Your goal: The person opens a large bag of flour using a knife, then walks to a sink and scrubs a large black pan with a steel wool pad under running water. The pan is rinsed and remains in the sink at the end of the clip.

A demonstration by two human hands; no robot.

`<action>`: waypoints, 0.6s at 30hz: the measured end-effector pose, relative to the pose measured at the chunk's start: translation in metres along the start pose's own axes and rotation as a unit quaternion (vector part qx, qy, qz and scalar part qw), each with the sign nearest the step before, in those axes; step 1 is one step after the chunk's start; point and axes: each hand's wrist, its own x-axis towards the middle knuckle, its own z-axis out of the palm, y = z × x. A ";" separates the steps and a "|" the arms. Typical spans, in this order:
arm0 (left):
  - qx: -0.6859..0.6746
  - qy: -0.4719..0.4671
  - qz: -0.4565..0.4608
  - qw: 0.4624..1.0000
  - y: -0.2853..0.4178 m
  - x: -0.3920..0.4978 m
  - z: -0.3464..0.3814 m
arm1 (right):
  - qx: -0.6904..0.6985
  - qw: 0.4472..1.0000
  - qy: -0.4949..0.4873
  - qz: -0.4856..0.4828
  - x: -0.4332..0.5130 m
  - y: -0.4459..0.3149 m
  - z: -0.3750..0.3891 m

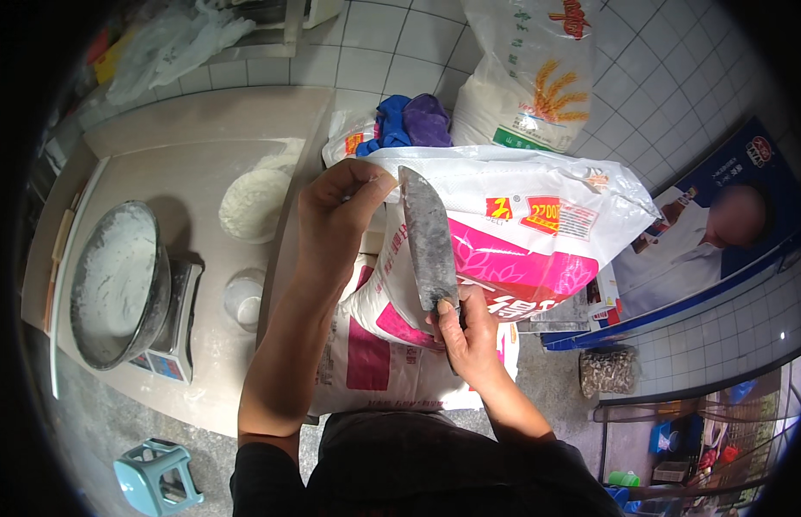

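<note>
A broad-bladed knife [430, 239] with a dull grey, stained blade is held by its handle in my right hand [468, 336], the blade pointing up and away from me. My left hand [348, 200] pinches the top edge of a white and pink woven sack [523, 245] between thumb and fingertips, beside the blade's tip. The sack leans over other stacked sacks [374, 362] in front of my body. Whether the blade touches the sack cannot be told.
On the counter [200, 174] at left, a metal bowl of white powder [116, 278] rests on a scale [180, 336], near a flour mound [255, 203] and a clear cup [245, 300]. A transparent sack [523, 84] stands behind. A blue stool [156, 477] is on the floor.
</note>
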 end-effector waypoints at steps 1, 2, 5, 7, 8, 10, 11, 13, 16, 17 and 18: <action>0.002 0.000 0.001 1.000 -0.001 0.000 0.000 | -0.013 1.000 0.001 -0.008 0.000 0.000 0.000; 0.003 0.000 0.001 1.000 -0.002 0.001 -0.001 | -0.026 1.000 0.004 -0.016 0.001 -0.001 0.000; 0.000 0.005 0.005 1.000 -0.004 0.001 -0.001 | -0.069 0.997 0.014 -0.036 0.002 -0.005 0.000; -0.003 0.010 -0.005 1.000 -0.004 0.001 0.000 | -0.099 0.994 0.019 -0.047 0.003 -0.004 0.001; -0.004 0.013 -0.015 1.000 -0.004 0.000 0.000 | -0.101 0.994 0.015 -0.041 0.004 -0.004 0.003; 0.002 0.023 -0.017 1.000 -0.006 -0.002 0.001 | -0.104 0.994 0.010 -0.027 0.011 -0.003 0.008; 0.008 0.029 -0.007 1.000 -0.007 -0.003 0.001 | -0.093 0.995 0.013 -0.027 0.019 -0.005 0.012; 0.008 0.030 0.000 1.000 -0.009 -0.004 0.002 | -0.072 0.997 0.024 -0.025 0.038 -0.015 0.017; 0.009 0.030 0.002 0.999 -0.009 -0.004 -0.004 | -0.063 0.996 0.010 -0.058 0.033 -0.010 0.017; 0.019 0.033 0.004 0.999 -0.008 -0.005 -0.005 | -0.054 0.997 0.004 -0.057 0.028 -0.008 0.018; 0.026 0.034 0.004 0.999 -0.008 -0.008 -0.003 | -0.060 0.995 0.013 -0.079 0.028 -0.009 0.020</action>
